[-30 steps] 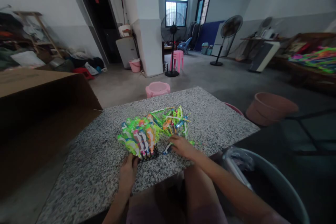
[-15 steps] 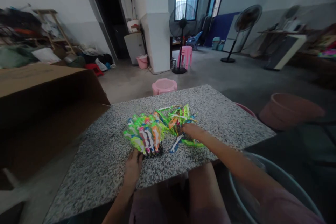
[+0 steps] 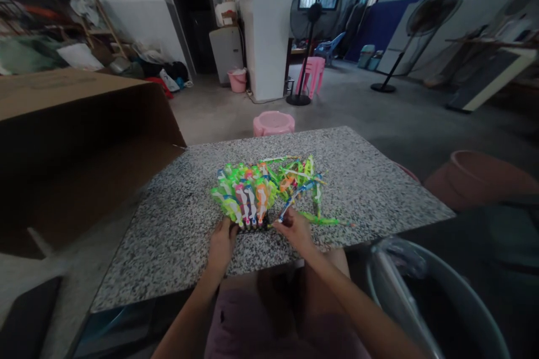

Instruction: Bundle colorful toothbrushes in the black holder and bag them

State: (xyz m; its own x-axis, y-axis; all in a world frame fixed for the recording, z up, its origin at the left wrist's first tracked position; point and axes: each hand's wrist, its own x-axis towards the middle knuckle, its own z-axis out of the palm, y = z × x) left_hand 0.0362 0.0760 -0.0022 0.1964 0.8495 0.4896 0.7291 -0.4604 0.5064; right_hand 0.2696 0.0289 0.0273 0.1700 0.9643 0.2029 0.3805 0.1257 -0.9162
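On the speckled stone table, a black rack (image 3: 255,228) holds several upright, wavy plastic pieces (image 3: 250,202) in green, yellow, pink, blue and orange. The fingers of my left hand (image 3: 223,241) grip the rack's near left corner. At the rack's right end, my right hand (image 3: 295,231) pinches the lower end of a blue-and-white plastic stick (image 3: 295,197), which slants up to the right. Behind that hand lies a loose heap of similar bright pieces (image 3: 297,173). A green piece (image 3: 322,219) lies flat to the right of the hand.
An open cardboard box (image 3: 88,90) is at the left of the table. A pink stool (image 3: 273,122) stands beyond the far edge. At the near right is a large tub (image 3: 373,286) with clear plastic at its rim. A pinkish bin (image 3: 475,176) stands further right.
My right hand has come from the heap toward the rack, bringing the blue-and-white stick. My left hand stays at the rack's corner. The camera view has tilted down and shifted left.
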